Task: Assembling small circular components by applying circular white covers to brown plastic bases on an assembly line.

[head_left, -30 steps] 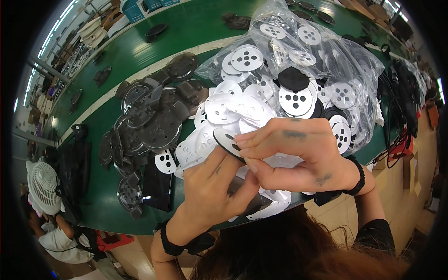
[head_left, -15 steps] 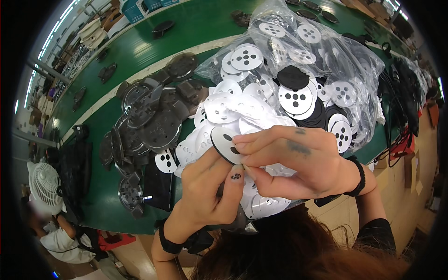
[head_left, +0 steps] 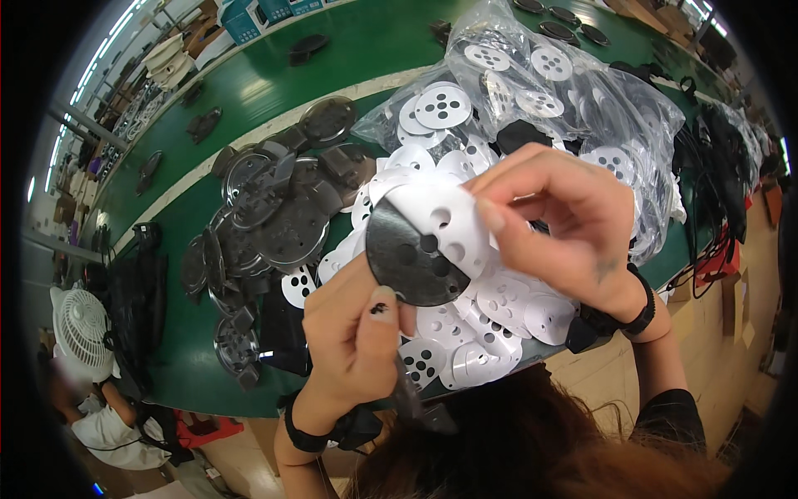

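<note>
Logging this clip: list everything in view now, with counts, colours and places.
Held disc: one, black, centre
Peeled layer: one, white, partly over held disc
Discs: many, white, piled centrally
Round parts: many, dark, centre-left
Bag: one, clear, upper right, discs inside
Cables: several, black, right side
Table: one, green, beneath the piles
Boxes: several, blue, top left
Fan: one, white, far left
Co-worker: one, white top, lower left
Wristbands: two, black, both wrists
Left hand: one, bare, gripping held disc
Right hand: one, bare, pinching layer
</note>
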{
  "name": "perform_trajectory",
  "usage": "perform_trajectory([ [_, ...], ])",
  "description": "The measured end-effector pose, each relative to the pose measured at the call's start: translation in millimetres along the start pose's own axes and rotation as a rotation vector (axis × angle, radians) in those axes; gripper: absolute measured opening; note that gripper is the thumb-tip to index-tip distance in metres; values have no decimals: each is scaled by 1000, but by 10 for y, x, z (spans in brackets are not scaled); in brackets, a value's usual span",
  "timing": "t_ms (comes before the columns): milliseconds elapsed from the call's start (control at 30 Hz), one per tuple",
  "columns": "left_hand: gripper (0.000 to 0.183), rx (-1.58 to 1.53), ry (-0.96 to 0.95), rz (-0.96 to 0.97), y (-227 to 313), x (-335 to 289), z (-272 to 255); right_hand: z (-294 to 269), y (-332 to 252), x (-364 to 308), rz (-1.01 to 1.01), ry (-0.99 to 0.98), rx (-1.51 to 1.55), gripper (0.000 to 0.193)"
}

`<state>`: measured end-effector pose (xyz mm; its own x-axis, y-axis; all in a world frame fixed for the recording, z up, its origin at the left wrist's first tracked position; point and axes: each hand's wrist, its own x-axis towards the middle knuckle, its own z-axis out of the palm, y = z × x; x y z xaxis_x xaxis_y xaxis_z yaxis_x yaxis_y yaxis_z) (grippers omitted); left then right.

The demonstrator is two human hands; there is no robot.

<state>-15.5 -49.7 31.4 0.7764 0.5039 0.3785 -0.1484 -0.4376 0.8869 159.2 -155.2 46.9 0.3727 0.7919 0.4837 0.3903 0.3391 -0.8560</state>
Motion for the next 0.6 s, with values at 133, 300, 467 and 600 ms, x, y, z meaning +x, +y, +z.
perform_trajectory([
  [133, 30, -19, 54, -43, -42, -11, -80, -47, 30, 82, 117, 142, 140, 12],
  [300, 30, -469, 115, -291, -55, -18, -203, -151, 108, 159, 126, 192, 27, 11],
  [467, 29, -1094, -1, -346, -32, 42, -250, -181, 204, 168, 134, 39, -105, 13],
  [600, 29, -1334, -93, -498, -84, 58, -169, -60, 195, 144, -90, -63, -329, 22],
])
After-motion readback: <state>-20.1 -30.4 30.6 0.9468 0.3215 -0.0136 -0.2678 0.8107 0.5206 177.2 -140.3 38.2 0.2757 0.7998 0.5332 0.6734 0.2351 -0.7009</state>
